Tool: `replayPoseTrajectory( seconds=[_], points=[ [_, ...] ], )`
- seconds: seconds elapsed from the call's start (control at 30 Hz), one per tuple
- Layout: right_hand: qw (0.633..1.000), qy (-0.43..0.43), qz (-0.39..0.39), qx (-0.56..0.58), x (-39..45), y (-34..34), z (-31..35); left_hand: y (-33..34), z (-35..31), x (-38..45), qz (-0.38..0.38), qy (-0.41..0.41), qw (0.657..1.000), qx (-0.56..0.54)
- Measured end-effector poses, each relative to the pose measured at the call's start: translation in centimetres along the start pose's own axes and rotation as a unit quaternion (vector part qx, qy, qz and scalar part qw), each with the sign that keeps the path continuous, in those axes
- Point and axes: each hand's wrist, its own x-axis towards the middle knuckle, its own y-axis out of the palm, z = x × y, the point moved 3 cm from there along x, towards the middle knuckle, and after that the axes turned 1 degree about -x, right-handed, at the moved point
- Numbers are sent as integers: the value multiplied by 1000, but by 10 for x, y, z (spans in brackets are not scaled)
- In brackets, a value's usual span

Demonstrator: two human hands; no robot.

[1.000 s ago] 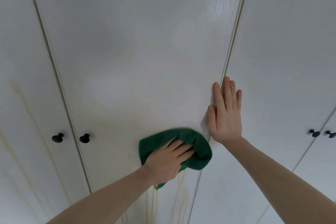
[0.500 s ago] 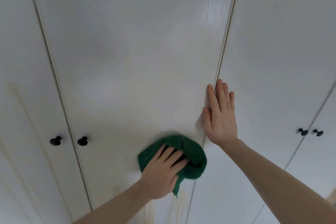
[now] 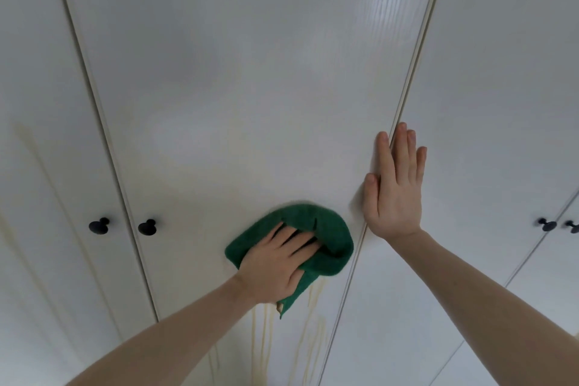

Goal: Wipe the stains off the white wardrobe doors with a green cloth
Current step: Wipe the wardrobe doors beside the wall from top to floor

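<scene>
**Wardrobe door wipe-down, drips still hanging on below the cloth**

White wardrobe doors fill the whole view, shot from low down looking up, with black knobs (image 3: 147, 227) off to the left and another pair far right. Middle door (image 3: 238, 88) is the one getting worked on.

Left hand (image 3: 275, 263) is pressing the green cloth (image 3: 326, 229) flat against that door, fingers spread over the bunched fabric and partly sunk into its folds, so it's holding the cloth to the panel more than gripping it. One corner of the cloth dangles below the wrist. Right hand (image 3: 394, 188) is flat and empty, fingers straight and together, laid across the seam between the middle door and its right neighbour. My guess is that's to brace the door so it doesn't rattle or swing under the pressure.

Cloth sits just left of that seam, close beside the right hand's heel but not touching it. Yellowish streaks (image 3: 266, 338) run down directly under it, so that's probably next.
</scene>
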Motion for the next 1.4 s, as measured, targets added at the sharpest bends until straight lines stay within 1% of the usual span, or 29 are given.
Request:
replayPoseTrajectory(
  seconds=[0.07,0.17,0.3,0.4,0.47,0.57,0.7,0.77,0.83,0.93,1.03,1.1,1.2,1.33,1.4],
  points=[
    [1000,-1,0,-8,-1,1,-1,22,-17,-16,79,34,996,5],
    [1000,5,10,-3,-1,0,0,53,-48,-39,186,65,980,25],
    [999,16,38,10,0,-6,1,75,-78,-56,221,97,967,82],
    [999,17,51,9,1,-11,2,66,-84,-53,219,78,970,63],
    [998,19,53,8,1,-12,4,48,-80,-44,178,40,983,14],
    [998,22,53,7,2,-13,6,5,-58,-22,62,-28,997,-34],
    [998,27,49,15,2,-13,7,-51,-16,3,-76,-91,990,-78],
    [998,26,46,19,1,-12,7,-67,4,11,-113,-113,984,-78],
    [999,23,40,22,0,-11,6,-67,20,11,-111,-122,983,-77],
    [999,23,24,21,0,-8,6,-47,29,-4,-79,-95,990,-62],
    [1000,17,10,11,1,-3,5,-21,16,-21,-52,-72,994,-58],
    [1000,8,3,2,1,-2,4,-2,3,-31,-20,-56,996,-60],
    [1000,3,-1,-7,1,0,2,35,-23,-57,81,-9,995,-50],
    [1000,11,-1,-17,2,0,4,76,-58,-96,237,37,971,-2],
    [1000,16,17,-17,2,-2,4,79,-73,-102,271,39,961,29]
  ],
)
